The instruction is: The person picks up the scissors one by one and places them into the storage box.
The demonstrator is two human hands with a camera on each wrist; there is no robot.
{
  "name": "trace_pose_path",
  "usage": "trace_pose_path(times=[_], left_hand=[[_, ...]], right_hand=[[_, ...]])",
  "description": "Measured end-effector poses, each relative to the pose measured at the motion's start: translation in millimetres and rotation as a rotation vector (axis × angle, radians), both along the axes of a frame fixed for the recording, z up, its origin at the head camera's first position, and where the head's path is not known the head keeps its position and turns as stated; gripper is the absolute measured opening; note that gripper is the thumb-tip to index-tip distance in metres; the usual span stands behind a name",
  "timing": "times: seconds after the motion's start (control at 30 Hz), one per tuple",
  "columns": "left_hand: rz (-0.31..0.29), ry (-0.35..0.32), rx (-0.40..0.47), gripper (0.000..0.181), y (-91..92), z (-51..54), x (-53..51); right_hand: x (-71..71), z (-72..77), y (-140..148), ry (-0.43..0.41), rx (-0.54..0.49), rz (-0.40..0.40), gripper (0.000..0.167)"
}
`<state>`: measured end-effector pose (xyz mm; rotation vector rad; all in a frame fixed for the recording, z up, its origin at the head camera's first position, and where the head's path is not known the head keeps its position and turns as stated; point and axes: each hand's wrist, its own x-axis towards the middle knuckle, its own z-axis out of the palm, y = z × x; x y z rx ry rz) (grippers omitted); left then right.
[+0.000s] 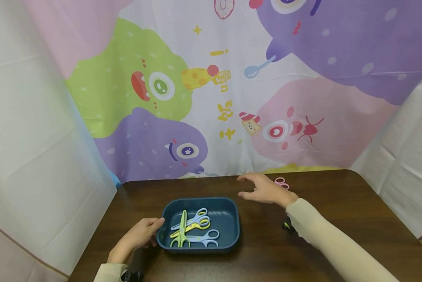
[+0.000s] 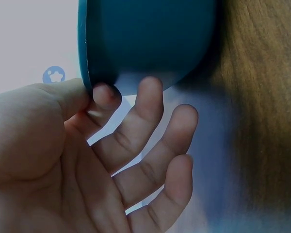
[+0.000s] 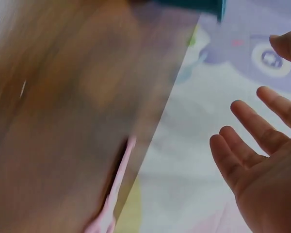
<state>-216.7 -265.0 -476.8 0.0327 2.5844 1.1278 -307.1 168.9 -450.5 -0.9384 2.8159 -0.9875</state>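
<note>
A dark teal tray (image 1: pixel 228 246) stands on the table, holding several scissors. Green scissors (image 1: pixel 183 227) lie across yellow scissors (image 1: pixel 196 226) and blue scissors (image 1: pixel 198 215); more blue scissors (image 1: pixel 211 237) lie closer to the front wall. My left hand (image 1: pixel 140 234) pinches the tray's left rim between thumb and index finger, its other fingers loosely bent below, as the left wrist view shows. Over the table right of the tray, my right hand (image 1: pixel 263 188) is spread with nothing in it. Pink scissors (image 3: pixel 117 187) lie on the table beside it, partly hidden by that hand in the head view.
The brown wooden table (image 1: pixel 267 250) ends at the back against a cartoon-print cloth (image 1: pixel 232 156). White cloth (image 1: pixel 31 137) hangs at the left side, and more hangs at the right. The pink scissors lie close to the table's back edge.
</note>
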Motion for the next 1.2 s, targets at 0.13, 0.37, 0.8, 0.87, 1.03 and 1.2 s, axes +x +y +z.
trace_pose_path(times=[0.13, 0.37, 0.8, 0.87, 1.03, 1.2], left_hand=[[-0.001, 0.002, 0.000, 0.043, 0.0, 0.2, -0.5], [0.004, -0.001, -0.001, 0.043, -0.8, 0.5, -1.8], [-0.012, -0.006, 0.016, 0.045, -0.1, 2.3, -0.9], [-0.005, -0.009, 0.015, 0.046, 0.3, 2.3, -1.2], [-0.003, -0.009, 0.008, 0.045, 0.7, 2.4, -0.3], [-0.004, -0.010, 0.001, 0.045, -0.5, 1.4, -0.2]], right_hand=[[-7.6, 2.8, 23.0, -0.028, 0.014, -0.052, 0.065], [-20.2, 5.5, 55.8, -0.003, 0.045, -0.136, 0.077], [-39.3, -15.2, 88.7, -0.031, -0.013, -0.227, 0.072], [-40.2, -17.7, 91.1, -0.039, -0.022, -0.232, 0.070], [-41.3, -24.3, 95.5, -0.075, -0.021, -0.239, 0.067], [-43.2, -31.7, 99.4, -0.061, 0.025, -0.239, 0.063]])
